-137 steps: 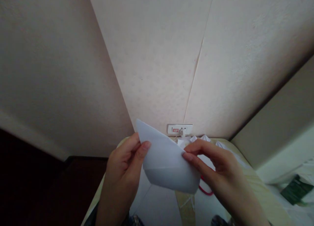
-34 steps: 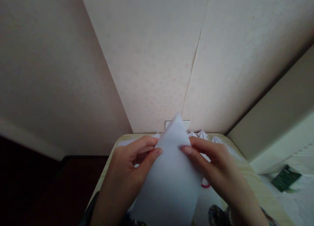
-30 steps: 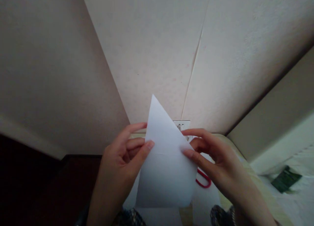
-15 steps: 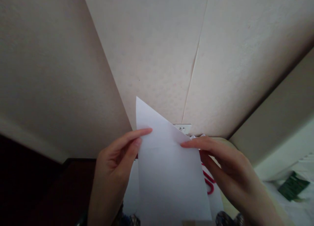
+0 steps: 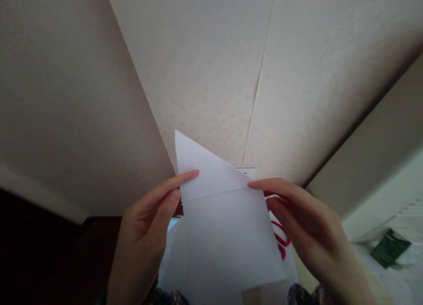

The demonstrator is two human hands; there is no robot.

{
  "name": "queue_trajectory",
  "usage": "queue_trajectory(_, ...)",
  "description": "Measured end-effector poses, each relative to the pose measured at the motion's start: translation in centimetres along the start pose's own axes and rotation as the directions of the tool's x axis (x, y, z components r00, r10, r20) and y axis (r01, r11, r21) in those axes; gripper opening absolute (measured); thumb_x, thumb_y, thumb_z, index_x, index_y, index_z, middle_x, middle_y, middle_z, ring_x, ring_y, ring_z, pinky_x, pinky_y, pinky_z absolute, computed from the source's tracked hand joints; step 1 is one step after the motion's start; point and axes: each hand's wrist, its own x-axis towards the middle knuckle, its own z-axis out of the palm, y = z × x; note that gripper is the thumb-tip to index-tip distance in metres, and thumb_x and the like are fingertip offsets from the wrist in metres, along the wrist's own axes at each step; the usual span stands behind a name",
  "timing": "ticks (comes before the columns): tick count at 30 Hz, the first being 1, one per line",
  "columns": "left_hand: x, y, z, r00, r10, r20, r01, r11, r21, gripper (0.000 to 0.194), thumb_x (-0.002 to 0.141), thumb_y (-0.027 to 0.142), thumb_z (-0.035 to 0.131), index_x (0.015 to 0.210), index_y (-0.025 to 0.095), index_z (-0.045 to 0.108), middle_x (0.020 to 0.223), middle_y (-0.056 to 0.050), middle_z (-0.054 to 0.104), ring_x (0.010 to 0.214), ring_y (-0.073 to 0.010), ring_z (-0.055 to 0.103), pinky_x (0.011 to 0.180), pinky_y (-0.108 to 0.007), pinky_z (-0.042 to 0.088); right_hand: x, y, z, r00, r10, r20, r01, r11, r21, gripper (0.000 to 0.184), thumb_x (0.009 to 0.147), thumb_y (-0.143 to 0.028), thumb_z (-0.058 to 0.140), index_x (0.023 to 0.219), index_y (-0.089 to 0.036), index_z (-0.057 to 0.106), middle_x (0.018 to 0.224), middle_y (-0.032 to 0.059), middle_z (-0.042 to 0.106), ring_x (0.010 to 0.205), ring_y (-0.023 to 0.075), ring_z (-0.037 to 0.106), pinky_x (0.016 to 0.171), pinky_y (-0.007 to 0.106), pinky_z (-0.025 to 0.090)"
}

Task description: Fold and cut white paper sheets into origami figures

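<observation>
A pale, faintly patterned wall [image 5: 211,53] fills most of the view, split by a thin vertical seam [image 5: 261,71], with a socket plate [image 5: 249,171] set low down and partly covered. Below it, a light strip of worktop [image 5: 306,274] shows beside the right wrist. Off to the right lies a dark green packet [image 5: 390,247], too blurred to read.

The white sheet [image 5: 228,239] is between the two hands, directly in front of the person. Its long axis runs away from the body and leans a little to the left, ending in a pointed corner at the upper left. A slanted edge drops from that point towards the right hand [image 5: 310,223], and a crease [image 5: 214,195] crosses the sheet from one hand to the other, rising slightly to the right.

The left hand [image 5: 148,225] grasps the left edge, its forefinger laid flat on the face above the crease and its thumb by the edge. It is the nearer of the two to the point. The right hand pinches the opposite side, forefinger on the face where slanted edge and crease nearly meet, thumb underneath. Whether the sheet's lower end rests on anything I cannot tell. Red loops [image 5: 281,242], perhaps scissor handles, show just beside its right edge.
</observation>
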Motion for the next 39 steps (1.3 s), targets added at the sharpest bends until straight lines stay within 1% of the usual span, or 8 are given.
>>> queue_trajectory(7,-0.4,0.8,1.3,0.982,0.122,-0.143,-0.114,0.992,0.063,0.026,0.078,0.03,0.075,0.104,0.033,0.076,0.073,0.007,0.074,0.051,-0.0074,0.058,0.04,-0.013,0.045,0.5,-0.1,0.9,0.976,0.212,0.047,-0.217,0.965,0.149,0.042,0.086,-0.023,0.064,0.126,-0.025,0.051,0.085,0.001,0.074,0.072,0.0158,0.07,0.062,0.024,0.059)
queue_trajectory(12,0.4,0.0,0.9,0.967,0.245,-0.073,-0.241,0.969,0.055,0.061,0.078,0.02,0.074,0.134,0.034,0.054,0.138,0.001,0.06,0.119,-0.0212,0.061,0.09,-0.027,0.057,0.6,0.3,0.8,0.973,0.229,0.017,-0.229,0.973,-0.008,0.021,0.085,-0.02,0.062,0.106,-0.024,0.065,0.076,0.0,0.072,0.063,0.0154,0.067,0.051,0.022,0.054)
queue_trajectory(17,0.9,-0.3,0.0,0.895,0.441,0.064,-0.396,0.721,0.568,0.059,0.086,0.03,0.066,0.141,0.03,0.045,0.16,-0.005,0.03,0.149,-0.0278,0.02,0.122,-0.046,0.017,0.6,0.4,0.0,0.989,0.089,0.117,-0.063,0.976,-0.208,0.017,0.09,-0.017,0.057,0.09,-0.025,0.073,0.085,0.0018,0.075,0.074,0.0172,0.067,0.063,0.027,0.053)
queue_trajectory(20,0.7,-0.3,0.4,0.895,0.331,0.3,-0.447,0.677,0.585,0.03,0.088,0.029,0.06,0.118,0.03,0.065,0.144,-0.004,0.055,0.14,-0.0298,0.04,0.12,-0.058,0.01,0.7,0.3,-0.3,0.979,0.028,0.2,0.019,0.973,-0.231,0.019,0.091,-0.014,0.056,0.089,-0.023,0.073,0.082,0.0017,0.072,0.074,0.0167,0.066,0.065,0.028,0.051)
queue_trajectory(24,0.6,-0.3,1.4,0.847,0.122,0.517,-0.389,0.806,0.446,0.015,0.087,0.027,0.059,0.082,0.025,0.073,0.091,0.0,0.079,0.09,-0.022,0.072,0.094,-0.038,0.049,0.6,0.2,-0.5,0.973,0.012,0.23,0.038,0.977,-0.211,0.019,0.09,-0.012,0.058,0.088,-0.022,0.074,0.079,0.0013,0.071,0.074,0.0169,0.065,0.064,0.028,0.05)
queue_trajectory(27,0.6,0.0,1.6,0.882,0.078,0.464,-0.307,0.843,0.442,0.019,0.085,0.029,0.061,0.07,0.023,0.072,0.069,0.004,0.075,0.066,-0.0163,0.068,0.064,-0.024,0.049,0.5,0.6,-0.7,0.988,0.043,0.147,-0.012,0.98,-0.201,0.015,0.089,-0.017,0.061,0.091,-0.024,0.074,0.086,0.0016,0.075,0.077,0.0186,0.068,0.066,0.029,0.053)
queue_trajectory(33,0.2,0.5,1.3,0.968,0.019,0.251,-0.081,0.968,0.239,0.013,0.081,0.031,0.065,0.08,0.024,0.076,0.067,0.004,0.074,0.059,-0.0137,0.064,0.051,-0.019,0.045,-0.2,0.6,-1.1,0.986,0.121,-0.11,-0.132,0.987,-0.094,0.02,0.087,-0.027,0.069,0.105,-0.037,0.07,0.099,-0.0031,0.076,0.083,0.0181,0.07,0.059,0.024,0.056)
queue_trajectory(39,-0.2,0.4,1.6,0.992,0.045,0.118,-0.061,0.988,0.14,0.013,0.083,0.03,0.065,0.08,0.025,0.077,0.068,0.004,0.07,0.06,-0.0106,0.06,0.053,-0.017,0.041,-0.8,-0.6,-1.1,0.997,-0.029,-0.078,0.029,1.0,-0.005,0.042,0.09,-0.015,0.064,0.124,-0.04,0.063,0.108,-0.0051,0.077,0.086,0.0151,0.073,0.071,0.022,0.06)
